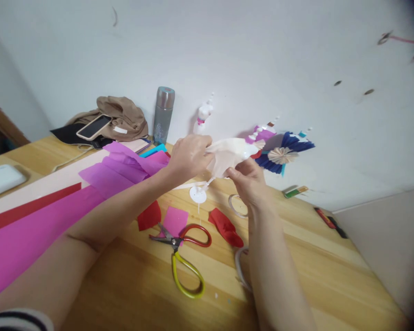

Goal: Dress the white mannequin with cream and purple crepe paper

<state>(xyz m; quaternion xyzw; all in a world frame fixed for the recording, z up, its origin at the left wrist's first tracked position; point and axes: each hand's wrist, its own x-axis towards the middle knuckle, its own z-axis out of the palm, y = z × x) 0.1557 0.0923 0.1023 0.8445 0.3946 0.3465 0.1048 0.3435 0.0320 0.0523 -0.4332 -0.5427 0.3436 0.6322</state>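
Above the table, a piece of pale, whitish crepe paper [224, 158] stretches between my two hands. My left hand [191, 156] has its fingers closed on the paper's left end. On the right, my right hand [246, 179] grips the lower right part between thumb and fingers; a glossy white patch shows there, its nature unclear. A thin white stem with a round white disc [198, 194] appears just below the paper; whether they are joined I cannot tell. Nearer to me lie open scissors [175, 242] with one red and one yellow handle, beside pink paper [175, 220] and red scraps [226, 227].
Purple crepe paper [115, 168] and long pink sheets [48, 243] cover the left side. Along the wall stand a grey bottle [163, 115], a white figure [203, 115] and a blue pleated paper decoration [286, 154]. Tape rolls [238, 205] lie by my right forearm.
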